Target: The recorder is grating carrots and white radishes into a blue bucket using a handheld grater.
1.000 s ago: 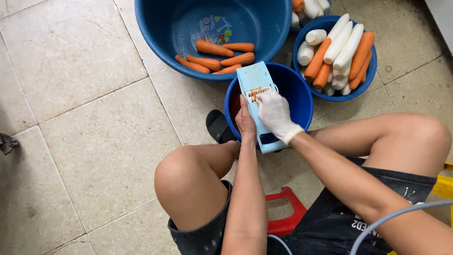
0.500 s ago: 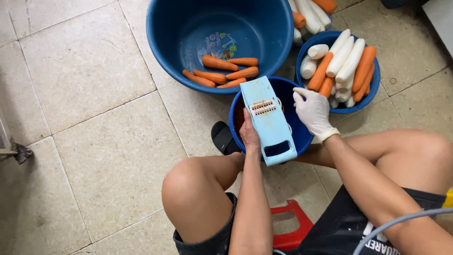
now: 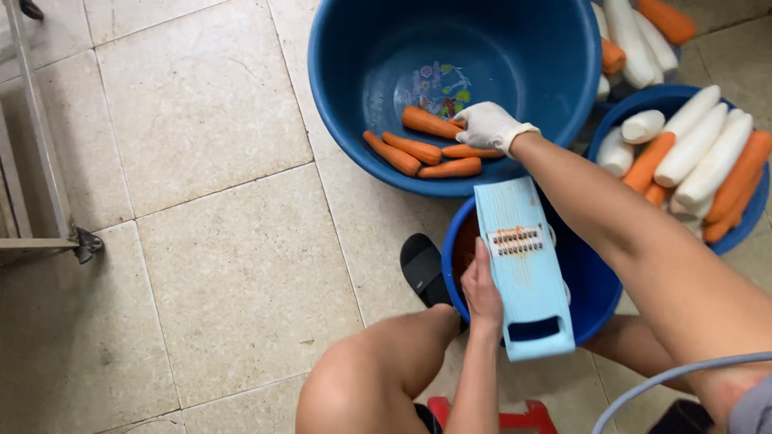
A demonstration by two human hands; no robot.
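My right hand [image 3: 489, 125], gloved in white, reaches into the big tub [image 3: 354, 120], fingers curled onto a carrot [image 3: 431, 123] in the small pile on its floor; whether they have closed on it I cannot tell. My left hand [image 3: 482, 291], bare, grips the edge of the pale-blue grater [image 3: 524, 269], propped aslant over the small basin [image 3: 591, 297]. Risk: held on one side only, the grater may slip off the rim as I lean, and bare fingers sit near its blades. Beyond, a bowl [image 3: 752, 217] of carrots and white radishes. Surface: worn beige floor tiles [image 3: 225, 265]; a black sandal [image 3: 425, 269] lies beside the basin.
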